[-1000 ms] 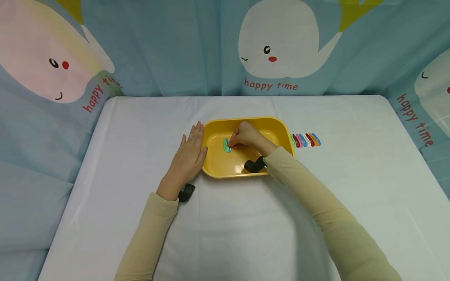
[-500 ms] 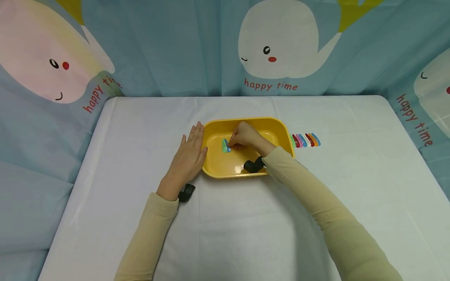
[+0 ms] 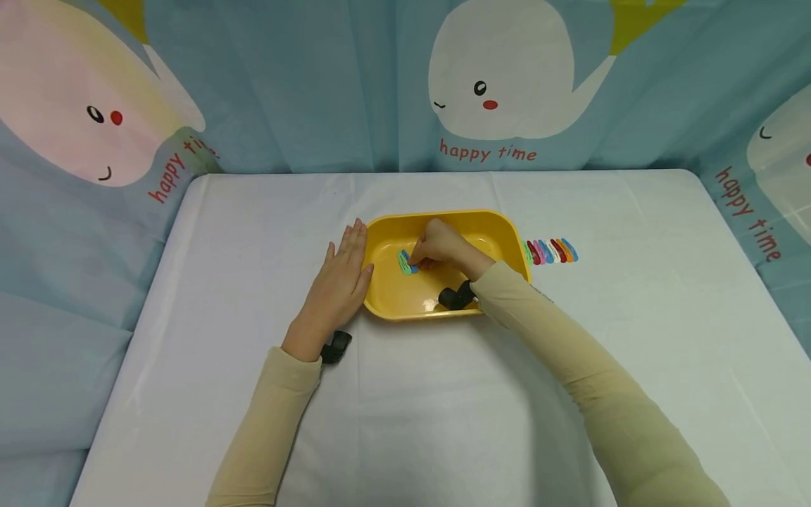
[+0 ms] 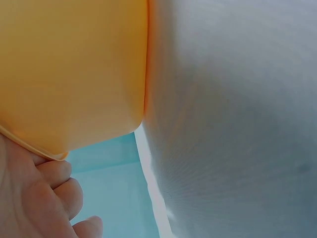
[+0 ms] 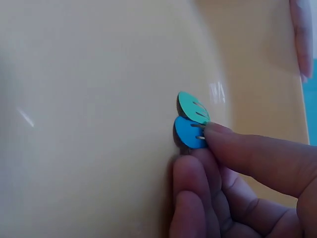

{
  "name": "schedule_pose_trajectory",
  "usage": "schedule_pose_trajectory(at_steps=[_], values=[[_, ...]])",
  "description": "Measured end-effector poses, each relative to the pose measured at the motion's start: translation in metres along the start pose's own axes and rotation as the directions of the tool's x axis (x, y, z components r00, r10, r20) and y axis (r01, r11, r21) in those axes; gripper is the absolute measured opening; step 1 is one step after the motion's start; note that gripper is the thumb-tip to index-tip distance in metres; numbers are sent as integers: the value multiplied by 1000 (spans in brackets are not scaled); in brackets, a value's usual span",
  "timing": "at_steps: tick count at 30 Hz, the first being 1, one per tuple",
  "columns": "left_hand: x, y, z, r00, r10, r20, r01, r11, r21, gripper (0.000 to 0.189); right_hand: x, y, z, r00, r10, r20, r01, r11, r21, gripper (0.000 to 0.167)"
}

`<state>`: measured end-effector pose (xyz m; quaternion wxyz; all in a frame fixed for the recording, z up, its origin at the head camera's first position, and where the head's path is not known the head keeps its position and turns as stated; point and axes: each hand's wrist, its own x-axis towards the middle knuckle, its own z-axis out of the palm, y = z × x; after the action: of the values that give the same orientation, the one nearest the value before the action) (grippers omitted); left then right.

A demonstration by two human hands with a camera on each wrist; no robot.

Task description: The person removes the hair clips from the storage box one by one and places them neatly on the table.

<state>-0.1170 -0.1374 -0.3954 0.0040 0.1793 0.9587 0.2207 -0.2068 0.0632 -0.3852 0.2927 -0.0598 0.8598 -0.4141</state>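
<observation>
A yellow tray stands on the white table. Inside it my right hand pinches a blue hair clip between thumb and fingers, close above the tray floor. Right against the blue one lies a green hair clip, also visible in the head view at the left of the tray. My left hand rests along the tray's left end with its fingers straight. In the left wrist view its fingers touch the tray rim from outside.
A row of several coloured hair clips lies on the table just right of the tray. Black wrist cameras sit at both wrists. A blue curtain with whales hangs behind the table's back edge.
Both clips in the tray have shifted slightly left, and the green one has turned to lean more. My right hand has followed a little; my left hand stays at the tray.
</observation>
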Motion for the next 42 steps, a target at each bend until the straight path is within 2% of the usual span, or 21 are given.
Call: schedule_pose_trajectory(at_steps=[4, 12, 17, 23, 31, 42], values=[[0, 0, 0, 1000, 1, -4, -1, 1000, -3, 60, -1, 0, -2, 1000, 19, 10, -20, 999, 39, 15], [0, 0, 0, 1000, 2, -10, -2, 1000, 2, 60, -4, 4, -6, 997, -1, 74, -9, 992, 128, 11], [0, -1, 0, 1000, -1, -1, 1, 1000, 6, 60, -7, 7, -10, 990, 23, 141, -56, 971, 232, 9], [-1, 0, 0, 1000, 3, -2, -3, 1000, 0, 60, -10, 5, -13, 985, 36, 168, -86, 949, 303, 9], [0, 0, 0, 1000, 6, -7, -6, 1000, 2, 61, -17, 5, -20, 987, -40, 155, -15, 941, 337, 11], [-1, 0, 0, 1000, 0, 3, 0, 1000, -2, 61, -35, 4, -37, 991, -84, 101, 42, 931, 364, 15]])
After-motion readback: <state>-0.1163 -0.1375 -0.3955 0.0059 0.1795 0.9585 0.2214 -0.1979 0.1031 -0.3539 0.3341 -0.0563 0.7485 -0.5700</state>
